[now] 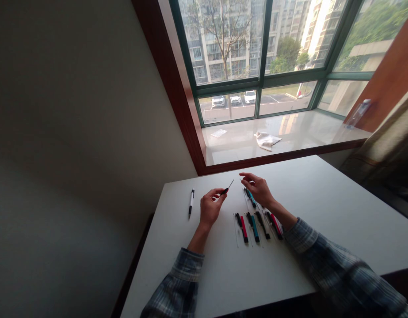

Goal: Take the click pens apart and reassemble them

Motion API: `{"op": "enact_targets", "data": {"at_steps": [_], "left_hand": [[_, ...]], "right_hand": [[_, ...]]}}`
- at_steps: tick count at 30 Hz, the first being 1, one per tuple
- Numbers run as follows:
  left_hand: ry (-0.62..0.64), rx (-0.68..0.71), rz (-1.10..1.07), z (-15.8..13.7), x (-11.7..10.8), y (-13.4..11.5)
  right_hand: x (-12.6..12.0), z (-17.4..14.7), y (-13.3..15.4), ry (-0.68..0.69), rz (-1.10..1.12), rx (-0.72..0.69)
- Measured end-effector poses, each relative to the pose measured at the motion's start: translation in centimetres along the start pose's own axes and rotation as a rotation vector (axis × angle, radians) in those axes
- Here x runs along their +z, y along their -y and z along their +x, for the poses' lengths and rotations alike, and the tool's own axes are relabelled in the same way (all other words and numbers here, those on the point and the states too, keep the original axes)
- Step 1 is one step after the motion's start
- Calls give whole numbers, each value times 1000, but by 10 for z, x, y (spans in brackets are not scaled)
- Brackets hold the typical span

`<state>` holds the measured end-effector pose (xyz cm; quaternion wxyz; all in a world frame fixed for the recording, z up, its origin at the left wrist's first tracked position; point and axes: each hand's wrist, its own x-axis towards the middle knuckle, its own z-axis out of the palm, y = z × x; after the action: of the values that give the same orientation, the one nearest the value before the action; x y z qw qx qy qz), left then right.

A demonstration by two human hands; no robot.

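My left hand (211,206) is closed on a black pen part (224,191), from which a thin refill (231,183) points up and to the right. A little to the right, my right hand (257,187) has its fingers pinched at a tiny piece too small to name. Below my right hand lie pen parts in sets: a black and red pair (244,229), a black and teal pair (254,229), a black one (263,226) and another red one (276,226). More teal parts (251,198) lie partly behind my right hand. Thin clear refills (236,232) lie beside them.
An assembled white and black pen (191,203) lies at the left of the white table (197,291). Behind the table, the window sill (233,152) bears a crumpled white cloth (267,140), a paper piece (219,133) and a clear bottle (358,114). A curtain (386,132) hangs at right.
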<state>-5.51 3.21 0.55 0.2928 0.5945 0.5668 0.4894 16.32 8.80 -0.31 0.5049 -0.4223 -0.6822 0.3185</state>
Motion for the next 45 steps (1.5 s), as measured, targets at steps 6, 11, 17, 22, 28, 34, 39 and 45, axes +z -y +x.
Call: {"op": "enact_targets", "data": {"at_steps": [6, 11, 17, 22, 28, 34, 39, 45], "left_hand": [[-16, 51, 41, -2, 0, -2], [-4, 79, 65, -3, 0, -3], [17, 88, 98, -4, 1, -6], [21, 91, 76, -4, 0, -8], [41, 89, 78, -4, 0, -9], [48, 85, 26, -5, 0, -12], [97, 127, 47, -5, 1, -15], [118, 138, 46, -6, 4, -16]], "right_hand": [[-4, 2, 0, 14, 359, 158], [-2, 0, 5, 10, 465, 195], [-2, 0, 11, 9, 403, 146], [-1, -1, 12, 32, 365, 142], [2, -2, 10, 68, 376, 140], [2, -4, 12, 163, 276, 124], [5, -7, 15, 322, 180, 68], [9, -9, 19, 246, 229, 42]]}}
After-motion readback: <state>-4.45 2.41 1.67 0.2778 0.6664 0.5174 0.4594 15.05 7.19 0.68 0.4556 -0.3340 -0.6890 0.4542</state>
